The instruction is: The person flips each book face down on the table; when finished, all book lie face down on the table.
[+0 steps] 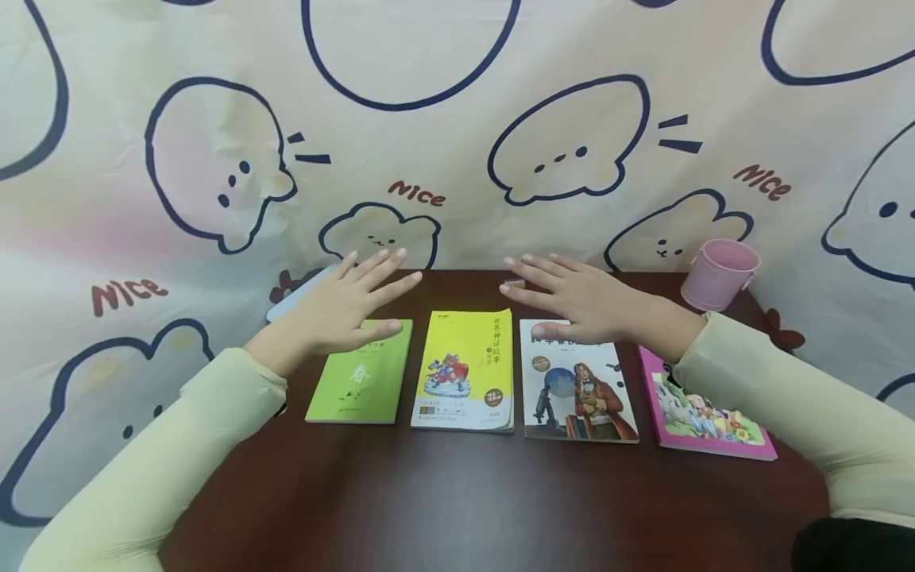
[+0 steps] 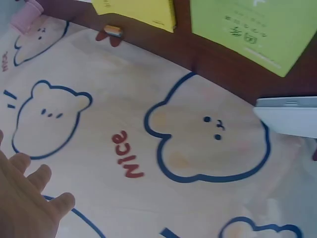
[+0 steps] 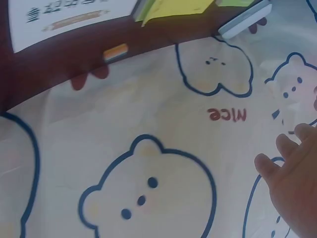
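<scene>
Fingers spread, my left hand (image 1: 339,306) is held over the far part of the green book (image 1: 360,381) in the head view. My right hand (image 1: 582,298), also with straight fingers, overlaps the top of a white book (image 1: 581,393) with a robed figure on its cover. Neither hand holds anything. Between them lies a yellow book (image 1: 466,365) with a cartoon figure. A pink-edged book (image 1: 704,413) lies at the right, partly hidden under the right forearm. Both wrist views show the hands raised before the patterned cloth.
On the dark brown table (image 1: 443,500), a pink bucket (image 1: 720,274) stands at the back right. A small orange-and-white eraser (image 3: 116,52) lies by the back edge. A pale flat case (image 2: 290,116) is at the back left. Patterned cloth (image 1: 457,159) hangs behind.
</scene>
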Available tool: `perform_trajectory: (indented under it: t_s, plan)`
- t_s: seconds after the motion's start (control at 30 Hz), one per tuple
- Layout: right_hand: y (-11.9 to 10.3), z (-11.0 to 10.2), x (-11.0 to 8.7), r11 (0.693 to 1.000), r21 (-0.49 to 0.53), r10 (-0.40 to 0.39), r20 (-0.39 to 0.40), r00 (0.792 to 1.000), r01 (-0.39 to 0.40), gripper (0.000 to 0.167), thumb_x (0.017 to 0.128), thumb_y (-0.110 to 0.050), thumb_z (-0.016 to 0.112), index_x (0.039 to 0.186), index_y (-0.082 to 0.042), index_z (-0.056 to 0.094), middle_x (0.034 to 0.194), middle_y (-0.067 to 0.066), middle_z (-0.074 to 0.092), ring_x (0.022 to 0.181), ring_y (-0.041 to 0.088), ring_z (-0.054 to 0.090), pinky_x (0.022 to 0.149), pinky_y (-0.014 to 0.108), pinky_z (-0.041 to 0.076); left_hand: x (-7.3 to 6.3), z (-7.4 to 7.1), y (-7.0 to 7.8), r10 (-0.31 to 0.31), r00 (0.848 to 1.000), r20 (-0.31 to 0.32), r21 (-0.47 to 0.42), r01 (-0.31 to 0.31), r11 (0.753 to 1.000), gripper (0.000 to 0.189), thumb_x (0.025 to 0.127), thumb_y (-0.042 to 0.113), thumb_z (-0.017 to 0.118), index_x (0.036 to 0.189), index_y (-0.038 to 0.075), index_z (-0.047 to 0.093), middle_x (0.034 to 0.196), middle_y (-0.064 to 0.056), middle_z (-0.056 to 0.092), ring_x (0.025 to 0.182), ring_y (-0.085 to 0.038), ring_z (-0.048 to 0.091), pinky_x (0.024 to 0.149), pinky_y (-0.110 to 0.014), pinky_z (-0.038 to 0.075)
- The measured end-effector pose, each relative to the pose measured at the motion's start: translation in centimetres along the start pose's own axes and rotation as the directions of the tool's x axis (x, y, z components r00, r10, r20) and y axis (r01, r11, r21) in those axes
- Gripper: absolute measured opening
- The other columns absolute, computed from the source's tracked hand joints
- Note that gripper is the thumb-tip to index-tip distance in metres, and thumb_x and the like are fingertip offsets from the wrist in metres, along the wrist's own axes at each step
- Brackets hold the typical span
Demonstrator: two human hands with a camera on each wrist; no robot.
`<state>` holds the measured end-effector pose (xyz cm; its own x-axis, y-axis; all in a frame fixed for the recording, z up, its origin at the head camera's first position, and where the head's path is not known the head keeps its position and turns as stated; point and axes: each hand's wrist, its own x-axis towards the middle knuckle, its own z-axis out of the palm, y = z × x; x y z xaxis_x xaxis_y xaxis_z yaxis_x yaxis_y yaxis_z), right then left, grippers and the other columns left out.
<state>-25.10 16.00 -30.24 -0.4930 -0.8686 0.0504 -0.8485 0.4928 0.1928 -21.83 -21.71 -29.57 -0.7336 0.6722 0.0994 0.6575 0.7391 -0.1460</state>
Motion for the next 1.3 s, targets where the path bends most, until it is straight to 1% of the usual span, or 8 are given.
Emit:
perform_trajectory:
  t_s: [0.17, 0.3, 0.43, 0.63, 0.77, 1.07, 1.2, 1.3]
  plan:
    - [-1.0, -0.1, 2.0, 0.999, 0.030, -0.024, -0.006, 1.000, 0.025, 0.066, 0.094, -0.058, 0.035, 0.151, -0.032, 0.012, 0.158, -0.003, -0.004, 0.145, 0.019, -0.005, 0.116, 0.044, 0.001, -1.3, 0.2, -0.9, -0.064, 0.998, 0.015, -0.020, 0.064, 0.998, 0.069, 0.093, 0.061, 0.033, 0.152, 0.032, 0.011, 0.159, -0.001, -0.003, 0.145, -0.025, 0.000, 0.114, -0.052, 0.001]
    - [-2.3, 0.5, 3.4, 0.997, 0.073, -0.026, -0.005, 1.000, 0.026, 0.066, 0.095, -0.056, 0.037, 0.151, -0.033, 0.012, 0.158, -0.004, -0.006, 0.145, 0.021, -0.003, 0.116, 0.046, 0.004, -2.5, 1.0, -1.2, -0.115, 0.992, 0.042, -0.044, 0.117, 0.992, 0.068, 0.094, 0.062, 0.031, 0.152, 0.033, 0.009, 0.159, 0.000, -0.004, 0.145, -0.025, 0.000, 0.114, -0.052, -0.001]
    - [-3.2, 0.7, 4.5, 0.994, 0.101, -0.037, -0.007, 0.999, 0.038, 0.066, 0.095, -0.053, 0.039, 0.151, -0.031, 0.014, 0.159, -0.003, -0.004, 0.145, 0.023, 0.000, 0.115, 0.049, 0.007, -3.3, 1.6, -1.5, -0.156, 0.987, 0.027, -0.068, 0.157, 0.985, 0.067, 0.094, 0.060, 0.033, 0.151, 0.034, 0.008, 0.159, 0.001, -0.004, 0.145, -0.024, -0.001, 0.114, -0.051, -0.001]
    - [-4.0, 0.8, 6.0, 0.993, 0.103, -0.064, -0.001, 0.998, 0.064, 0.066, 0.096, -0.056, 0.032, 0.152, -0.028, 0.011, 0.159, -0.002, -0.004, 0.145, 0.022, -0.002, 0.115, 0.047, 0.004, -5.1, 2.0, -1.8, -0.227, 0.974, -0.020, -0.084, 0.224, 0.971, 0.067, 0.095, 0.057, 0.036, 0.152, 0.032, 0.012, 0.159, 0.000, 0.000, 0.145, -0.024, 0.002, 0.114, -0.053, 0.001]
    - [-4.0, 0.8, 6.5, 0.992, 0.118, -0.049, 0.008, 0.999, 0.048, 0.066, 0.096, -0.056, 0.031, 0.152, -0.029, 0.010, 0.158, -0.003, -0.007, 0.145, 0.021, -0.004, 0.116, 0.046, 0.001, -6.0, 2.3, -2.3, -0.250, 0.968, -0.032, -0.082, 0.247, 0.966, 0.067, 0.094, 0.060, 0.032, 0.152, 0.031, 0.014, 0.159, 0.001, 0.000, 0.145, -0.025, 0.005, 0.114, -0.053, 0.000]
    - [-4.2, 2.4, 9.0, 0.988, 0.137, -0.073, -0.001, 0.997, 0.072, 0.064, 0.097, -0.056, 0.030, 0.152, -0.029, 0.013, 0.159, -0.001, -0.003, 0.145, 0.025, 0.001, 0.115, 0.049, 0.007, -8.0, 3.8, -3.5, -0.287, 0.958, -0.015, -0.080, 0.285, 0.955, 0.066, 0.094, 0.058, 0.035, 0.151, 0.031, 0.016, 0.159, -0.003, 0.006, 0.145, -0.025, 0.006, 0.113, -0.055, 0.003]
    - [-4.5, 2.9, 10.1, 0.986, 0.150, -0.079, 0.004, 0.997, 0.077, 0.064, 0.097, -0.052, 0.036, 0.152, -0.028, 0.014, 0.159, 0.000, -0.002, 0.145, 0.026, 0.002, 0.115, 0.049, 0.005, -8.6, 4.1, -3.5, -0.292, 0.956, -0.001, -0.097, 0.291, 0.952, 0.066, 0.094, 0.055, 0.038, 0.151, 0.032, 0.016, 0.159, -0.001, 0.006, 0.145, -0.024, 0.004, 0.113, -0.054, 0.002]
    - [-4.6, 3.2, 11.0, 0.983, 0.166, -0.084, 0.002, 0.996, 0.083, 0.065, 0.097, -0.049, 0.039, 0.152, -0.027, 0.012, 0.159, 0.000, -0.002, 0.145, 0.026, 0.002, 0.115, 0.049, 0.005, -9.1, 4.2, -3.7, -0.303, 0.953, 0.012, -0.094, 0.302, 0.949, 0.065, 0.095, 0.056, 0.037, 0.151, 0.032, 0.014, 0.159, 0.000, 0.004, 0.145, -0.023, 0.003, 0.114, -0.053, 0.001]
